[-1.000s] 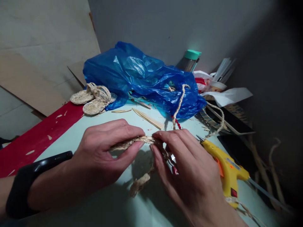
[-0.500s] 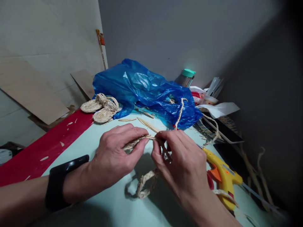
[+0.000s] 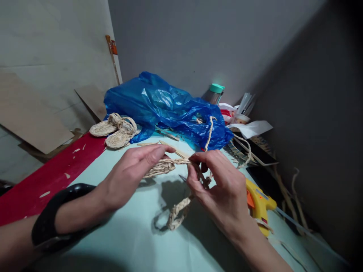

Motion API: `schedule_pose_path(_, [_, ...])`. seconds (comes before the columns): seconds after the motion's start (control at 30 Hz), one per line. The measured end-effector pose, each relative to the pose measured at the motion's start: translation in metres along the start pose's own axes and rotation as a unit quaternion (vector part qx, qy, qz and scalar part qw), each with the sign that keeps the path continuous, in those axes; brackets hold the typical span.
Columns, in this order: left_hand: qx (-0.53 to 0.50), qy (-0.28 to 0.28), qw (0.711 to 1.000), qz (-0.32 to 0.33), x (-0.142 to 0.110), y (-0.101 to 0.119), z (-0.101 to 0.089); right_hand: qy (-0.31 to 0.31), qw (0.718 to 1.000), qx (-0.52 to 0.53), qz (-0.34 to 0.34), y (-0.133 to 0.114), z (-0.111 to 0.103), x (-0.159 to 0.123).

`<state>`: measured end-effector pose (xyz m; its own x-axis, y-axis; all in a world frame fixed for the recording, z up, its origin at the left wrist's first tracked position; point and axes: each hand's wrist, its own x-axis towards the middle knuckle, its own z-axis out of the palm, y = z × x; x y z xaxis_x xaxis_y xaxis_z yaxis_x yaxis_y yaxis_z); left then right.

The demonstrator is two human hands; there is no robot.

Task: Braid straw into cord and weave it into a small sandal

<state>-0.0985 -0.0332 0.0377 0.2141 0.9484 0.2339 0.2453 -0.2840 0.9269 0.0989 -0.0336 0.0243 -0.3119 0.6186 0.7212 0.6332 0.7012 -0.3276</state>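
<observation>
My left hand (image 3: 129, 173) is closed around a flat coil of braided straw (image 3: 160, 168), whose edge shows below the fingers. From that coil the braided straw cord (image 3: 181, 161) runs across to my right hand (image 3: 217, 181), which pinches it between thumb and fingertips. Below my right hand the rest of the cord hangs in a loop (image 3: 178, 215) over the pale green tabletop (image 3: 136, 234). A thin metal tip (image 3: 182, 177) pokes out beside my right thumb; what it belongs to is hidden.
A pair of small woven straw slippers (image 3: 117, 132) sits at the back left by a crumpled blue plastic bag (image 3: 159, 102). At the right lies a yellow glue gun (image 3: 261, 204). Behind stand a green-lidded bottle (image 3: 216, 92) and a cup (image 3: 241, 119). Straw scraps (image 3: 172, 149) lie about.
My left fingers have shifted back from the pinch point, so more of the coil and cord shows. The view has turned slightly right. My right hand still pinches the cord.
</observation>
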Motion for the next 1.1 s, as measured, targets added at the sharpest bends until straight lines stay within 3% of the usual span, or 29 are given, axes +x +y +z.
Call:
schedule_pose_path(0.1, [0.031,-0.020,0.999,-0.001,0.008,0.000,-0.008,-0.023,0.999,-0.010,-0.030,0.002,-0.006,0.001])
schedule_pose_path(0.2, [0.097,0.001,0.994,0.042,0.010,0.001,-0.010,-0.064,0.996,-0.028,-0.056,0.002,-0.008,0.001])
schedule_pose_path(0.3, [0.127,-0.030,0.988,0.079,0.009,0.002,-0.007,-0.088,0.992,-0.044,-0.079,0.002,-0.008,-0.001])
schedule_pose_path(0.4, [0.132,-0.065,0.985,0.090,0.007,0.001,-0.004,-0.097,0.990,-0.045,-0.094,0.001,-0.006,-0.004])
schedule_pose_path(0.63, [0.154,-0.081,0.978,0.117,0.003,0.006,-0.006,-0.109,0.990,-0.027,-0.090,-0.005,-0.008,-0.009])
schedule_pose_path(0.77, [0.143,-0.108,0.980,0.090,0.003,0.008,-0.009,-0.125,0.989,-0.005,-0.085,-0.006,-0.010,-0.007])
schedule_pose_path(0.97, [0.075,-0.104,0.992,0.010,0.005,0.005,-0.009,-0.130,0.989,-0.007,-0.075,-0.003,-0.009,-0.005])
schedule_pose_path(1.03, [0.029,-0.076,0.996,-0.024,0.007,0.002,-0.010,-0.123,0.990,-0.006,-0.076,-0.002,-0.009,-0.004])
schedule_pose_path(1.1, [-0.025,-0.012,0.998,-0.057,0.011,-0.003,-0.011,-0.113,0.991,0.008,-0.076,-0.002,-0.010,-0.002])
